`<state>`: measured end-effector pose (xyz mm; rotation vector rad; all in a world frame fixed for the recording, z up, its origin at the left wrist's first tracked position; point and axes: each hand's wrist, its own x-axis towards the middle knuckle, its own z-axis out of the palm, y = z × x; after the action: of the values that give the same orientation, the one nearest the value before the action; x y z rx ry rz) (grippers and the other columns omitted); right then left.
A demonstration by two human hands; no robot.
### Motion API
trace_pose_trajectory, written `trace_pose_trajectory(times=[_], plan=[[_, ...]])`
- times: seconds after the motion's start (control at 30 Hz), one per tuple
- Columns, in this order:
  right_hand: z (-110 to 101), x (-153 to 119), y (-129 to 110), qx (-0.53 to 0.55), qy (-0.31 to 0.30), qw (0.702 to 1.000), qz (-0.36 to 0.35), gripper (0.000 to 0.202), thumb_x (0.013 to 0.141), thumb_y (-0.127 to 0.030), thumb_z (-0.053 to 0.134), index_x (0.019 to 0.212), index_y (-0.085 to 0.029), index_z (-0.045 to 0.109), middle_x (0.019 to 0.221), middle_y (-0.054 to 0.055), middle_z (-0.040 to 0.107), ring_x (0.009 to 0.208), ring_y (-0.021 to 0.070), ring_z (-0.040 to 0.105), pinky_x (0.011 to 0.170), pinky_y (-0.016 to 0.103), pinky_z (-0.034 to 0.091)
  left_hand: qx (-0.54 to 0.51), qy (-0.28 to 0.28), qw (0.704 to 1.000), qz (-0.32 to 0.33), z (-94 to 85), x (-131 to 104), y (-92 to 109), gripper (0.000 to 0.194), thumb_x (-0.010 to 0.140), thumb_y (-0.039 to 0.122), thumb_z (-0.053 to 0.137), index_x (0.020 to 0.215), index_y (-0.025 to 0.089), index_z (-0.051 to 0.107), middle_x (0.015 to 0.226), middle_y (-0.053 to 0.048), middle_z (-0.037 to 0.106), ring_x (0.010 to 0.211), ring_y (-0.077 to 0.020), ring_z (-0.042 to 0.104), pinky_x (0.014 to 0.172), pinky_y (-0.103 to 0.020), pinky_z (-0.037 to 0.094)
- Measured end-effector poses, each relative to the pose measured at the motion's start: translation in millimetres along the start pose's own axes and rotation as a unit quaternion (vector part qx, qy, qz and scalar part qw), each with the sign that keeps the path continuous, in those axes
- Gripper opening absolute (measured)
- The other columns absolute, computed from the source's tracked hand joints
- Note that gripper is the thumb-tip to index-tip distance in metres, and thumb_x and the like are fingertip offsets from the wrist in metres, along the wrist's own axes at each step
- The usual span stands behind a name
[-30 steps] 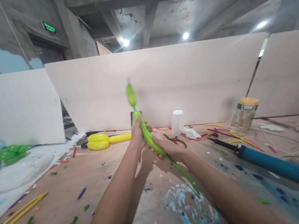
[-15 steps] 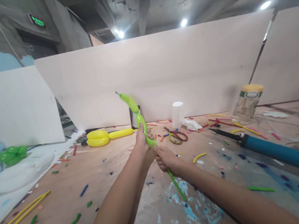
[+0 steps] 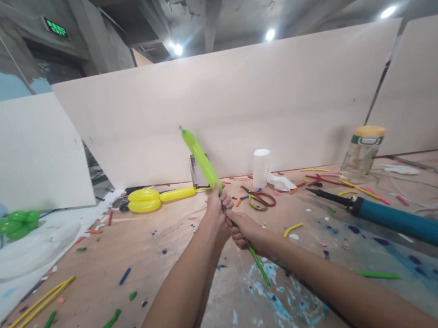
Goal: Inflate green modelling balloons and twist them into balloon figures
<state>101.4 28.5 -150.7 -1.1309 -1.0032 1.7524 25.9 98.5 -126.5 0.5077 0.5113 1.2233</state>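
A long green modelling balloon (image 3: 202,158) slants up from my two fists over the table. Its inflated upper part is one smooth length ending in a small tip at the upper left. My left hand (image 3: 218,205) is closed around its lower inflated end. Just below and to the right, my right hand (image 3: 244,228) grips the thin uninflated part, whose tail hangs out beneath the fist. The stretch of balloon inside both fists is hidden. Behind my left hand lies a yellow twisted balloon (image 3: 145,201).
Scissors (image 3: 259,197), a white cylinder (image 3: 261,168) and a jar with a yellow lid (image 3: 364,149) stand or lie toward the back. A blue hand pump (image 3: 411,223) is at right. Balloon scraps litter the table; a green balloon shape (image 3: 18,223) sits left.
The green balloon's upper part was pinched in between two sections and is now one straight length. Its tip has swung slightly right and up. Both hands still grip it.
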Motion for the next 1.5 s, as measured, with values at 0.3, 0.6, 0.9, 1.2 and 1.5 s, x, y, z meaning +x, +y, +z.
trace_pose_trajectory(times=[0.3,0.6,0.9,1.2,1.5], plan=[[-7,-12,-4,0.0,-0.114,0.993,0.032,0.024,0.083,-0.035,0.052,0.067,-0.018,0.046,0.046,-0.008,0.038,0.034,0.0052,0.032,0.033,0.016,0.026,0.061,0.027,0.997,0.024,7.8,-7,36,0.042,0.084,0.054,0.048,0.073,0.014,0.058,0.05,-0.002,0.054,0.041,-0.0126,0.052,0.046,-0.026,0.047],[-22,-5,-32,0.098,-0.101,0.988,-0.067,0.035,0.088,-0.048,0.046,0.085,-0.015,0.058,0.068,0.003,0.06,0.055,0.0125,0.057,0.054,0.024,0.048,0.235,-0.068,0.967,-0.067,18.0,-18,38,0.019,0.074,0.027,0.061,0.081,0.01,0.065,0.073,-0.012,0.068,0.06,-0.02,0.063,0.057,-0.029,0.048],[-23,-8,8,0.094,-0.361,0.923,0.093,0.036,0.07,-0.046,0.053,0.074,-0.011,0.058,0.073,0.012,0.066,0.064,0.0235,0.064,0.063,0.038,0.049,0.066,-0.051,0.996,-0.011,7.5,-20,80,0.021,0.075,0.028,0.061,0.086,0.01,0.061,0.067,-0.006,0.062,0.056,-0.0145,0.06,0.055,-0.026,0.051],[-8,-22,-9,0.131,-0.34,0.923,0.12,0.037,0.073,-0.033,0.053,0.106,-0.014,0.051,0.081,0.007,0.065,0.063,0.0175,0.062,0.056,0.027,0.047,0.075,-0.081,0.994,-0.024,8.3,-29,82,0.016,0.069,0.014,0.063,0.084,0.011,0.06,0.06,-0.002,0.056,0.043,-0.0081,0.049,0.041,-0.019,0.043],[-1,-16,-10,0.127,-0.255,0.949,0.134,0.047,0.088,-0.063,0.036,0.086,-0.018,0.049,0.052,-0.006,0.042,0.036,0.0065,0.036,0.035,0.016,0.026,0.067,0.019,0.997,0.044,8.3,-18,81,0.014,0.072,0.025,0.063,0.072,0.015,0.053,0.055,0.001,0.055,0.042,-0.0102,0.052,0.042,-0.022,0.044]])
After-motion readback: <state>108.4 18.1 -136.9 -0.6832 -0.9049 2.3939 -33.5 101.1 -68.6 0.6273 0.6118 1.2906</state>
